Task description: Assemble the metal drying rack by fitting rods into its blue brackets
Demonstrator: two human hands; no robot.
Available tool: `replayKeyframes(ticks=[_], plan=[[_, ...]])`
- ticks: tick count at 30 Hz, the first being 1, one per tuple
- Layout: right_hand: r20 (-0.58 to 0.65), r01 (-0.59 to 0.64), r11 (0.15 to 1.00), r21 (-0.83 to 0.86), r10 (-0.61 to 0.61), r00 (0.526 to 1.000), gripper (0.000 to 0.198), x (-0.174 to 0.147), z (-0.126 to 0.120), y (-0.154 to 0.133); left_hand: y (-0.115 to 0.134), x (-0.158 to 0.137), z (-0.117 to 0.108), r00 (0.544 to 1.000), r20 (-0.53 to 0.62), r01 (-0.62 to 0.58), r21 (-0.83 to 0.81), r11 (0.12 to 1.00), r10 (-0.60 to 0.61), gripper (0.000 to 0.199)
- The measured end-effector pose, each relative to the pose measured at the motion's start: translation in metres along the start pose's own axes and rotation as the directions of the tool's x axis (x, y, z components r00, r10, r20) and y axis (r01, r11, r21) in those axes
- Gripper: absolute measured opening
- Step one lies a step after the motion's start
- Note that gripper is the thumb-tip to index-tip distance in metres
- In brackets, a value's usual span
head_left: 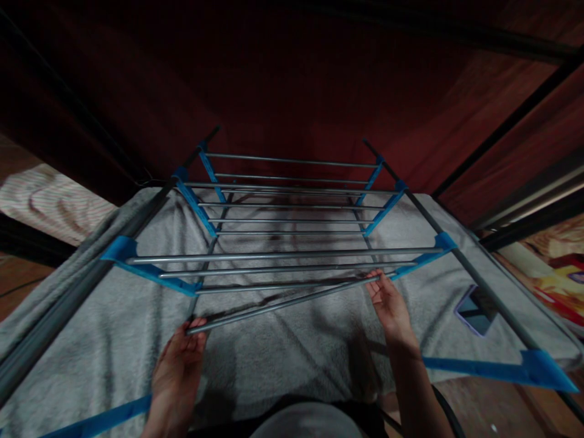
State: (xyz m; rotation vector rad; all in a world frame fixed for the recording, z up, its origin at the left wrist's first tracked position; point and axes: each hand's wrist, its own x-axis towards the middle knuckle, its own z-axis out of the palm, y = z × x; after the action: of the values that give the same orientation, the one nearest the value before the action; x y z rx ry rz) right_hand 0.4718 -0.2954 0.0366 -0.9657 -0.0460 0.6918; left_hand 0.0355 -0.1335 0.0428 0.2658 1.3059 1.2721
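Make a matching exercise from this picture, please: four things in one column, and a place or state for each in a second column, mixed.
Things:
1. loose metal rod
2. phone
3. grey towel
4. blue bracket

Places or states:
a. spread flat under the rack
b. held at both ends, slanting
c. lying on the towel at the right
d. at the rack's left side, holding rod ends

Pairs: 1-b, 2-c, 3-a, 4-d

The rack (pixel 292 207) stands over the towel (pixel 292 347) in front of me. My left grip (pixel 180 365) holds the near end of a loose rod (pixel 283 303); my right grip (pixel 387 301) holds its far end. A phone (pixel 477 310) lies on the towel, right of my right grip.
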Motion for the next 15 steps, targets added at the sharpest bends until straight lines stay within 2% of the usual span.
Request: replayKeyframes(ticks=[7,12,15], plan=[[-0.025,-0.003,1.000,-0.003,0.003,1.000,0.024,-0.0024,0.0033,-0.0030,0.0018,-0.0015,-0.0038,0.997,0.082,0.000,0.066,0.998,-0.005,0.032],[-0.028,-0.003,1.000,-0.002,0.003,1.000,0.021,-0.0056,0.0023,-0.0033,0.0025,-0.0007,-0.0010,0.999,0.024,0.028,0.015,1.000,-0.028,0.016],[-0.039,-0.001,1.000,0.001,0.001,0.999,0.022,-0.0066,0.0014,-0.0036,0.0026,0.0001,0.0004,0.998,0.053,0.014,0.031,0.999,-0.015,0.016]])
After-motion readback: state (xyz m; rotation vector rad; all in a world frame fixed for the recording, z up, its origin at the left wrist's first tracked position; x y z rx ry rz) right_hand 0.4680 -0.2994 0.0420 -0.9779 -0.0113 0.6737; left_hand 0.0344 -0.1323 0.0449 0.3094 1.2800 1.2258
